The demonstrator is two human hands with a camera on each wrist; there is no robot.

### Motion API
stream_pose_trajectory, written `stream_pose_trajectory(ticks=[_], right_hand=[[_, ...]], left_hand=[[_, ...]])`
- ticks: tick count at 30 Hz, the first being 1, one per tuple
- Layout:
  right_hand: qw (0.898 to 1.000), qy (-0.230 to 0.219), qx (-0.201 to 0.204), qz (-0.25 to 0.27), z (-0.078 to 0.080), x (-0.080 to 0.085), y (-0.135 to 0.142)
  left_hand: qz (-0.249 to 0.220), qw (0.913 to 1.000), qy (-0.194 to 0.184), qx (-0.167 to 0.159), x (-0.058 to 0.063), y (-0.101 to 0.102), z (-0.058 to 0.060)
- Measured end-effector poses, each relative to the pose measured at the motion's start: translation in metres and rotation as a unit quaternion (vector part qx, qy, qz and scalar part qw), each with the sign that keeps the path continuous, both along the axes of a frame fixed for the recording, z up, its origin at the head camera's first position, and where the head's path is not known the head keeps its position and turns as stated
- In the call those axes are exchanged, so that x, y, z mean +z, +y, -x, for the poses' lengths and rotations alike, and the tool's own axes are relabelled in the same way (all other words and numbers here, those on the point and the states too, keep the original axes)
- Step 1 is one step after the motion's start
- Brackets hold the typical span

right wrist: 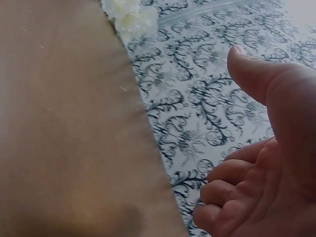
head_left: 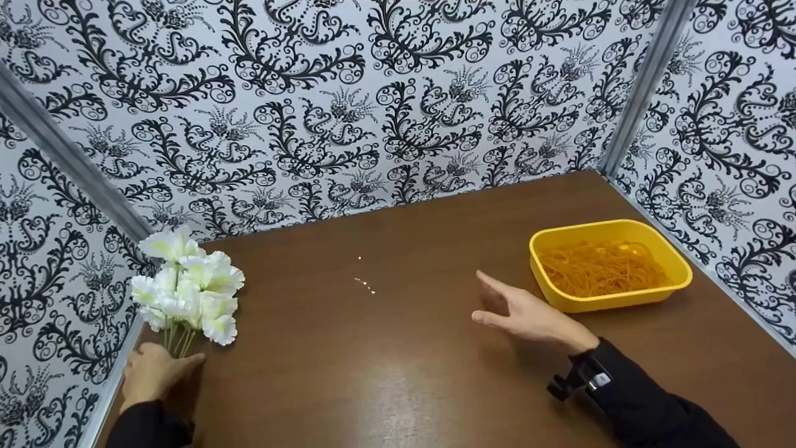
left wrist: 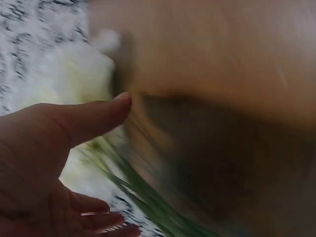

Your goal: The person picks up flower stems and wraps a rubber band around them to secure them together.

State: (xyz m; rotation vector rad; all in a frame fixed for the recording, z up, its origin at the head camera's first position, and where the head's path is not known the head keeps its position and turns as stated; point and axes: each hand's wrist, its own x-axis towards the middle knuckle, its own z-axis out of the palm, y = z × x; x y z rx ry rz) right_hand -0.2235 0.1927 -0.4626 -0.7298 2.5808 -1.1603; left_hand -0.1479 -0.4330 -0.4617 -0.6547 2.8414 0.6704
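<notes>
A bunch of white artificial-looking flowers with yellowish centres lies at the table's left side, its green stems pointing towards the person. My left hand is at these stems. In the left wrist view the thumb stands apart from the fingers, and the stems run past the gap between them without being pinched. Over the right half of the table hovers my right hand, thumb and fingers spread, holding nothing. Just beyond its wrist is a yellow plastic tub with a tangle of orange-brown strands inside.
Several small pale crumbs are scattered on the brown wooden table. White panels with black scrollwork rise along the back and both sides, joined by grey metal posts. A black strap with a small device is on the right wrist.
</notes>
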Motion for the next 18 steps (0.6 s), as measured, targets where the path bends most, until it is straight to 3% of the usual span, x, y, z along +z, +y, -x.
stream_pose_trajectory(ticks=[3, 6, 9, 12, 14, 15, 18], right_hand=[[1.0, -0.023, 0.02, 0.008, 0.0, -0.005, -0.002], [0.998, -0.05, 0.033, 0.022, 0.0, -0.01, -0.001], [0.996, -0.07, 0.046, 0.033, 0.0, -0.013, -0.001], [0.994, -0.083, 0.058, 0.037, -0.001, -0.016, -0.002], [0.993, -0.091, 0.065, 0.039, -0.001, -0.017, -0.004], [0.993, -0.093, 0.066, 0.04, -0.001, -0.017, -0.004], [0.991, -0.101, 0.07, 0.045, -0.001, -0.017, -0.007]], left_hand=[[0.018, 0.9996, 0.003, -0.02, -0.005, -0.009, 0.008], [-0.002, 0.9992, 0.022, -0.034, -0.008, -0.015, 0.017], [-0.048, 0.9976, 0.03, -0.041, -0.009, -0.015, 0.027], [-0.135, 0.9902, 0.024, -0.03, -0.01, -0.013, 0.035], [-0.228, 0.9735, 0.021, -0.005, -0.01, -0.01, 0.037], [-0.285, 0.9582, 0.023, 0.013, -0.011, -0.008, 0.039], [-0.439, 0.896, 0.021, 0.06, -0.013, -0.002, 0.042]])
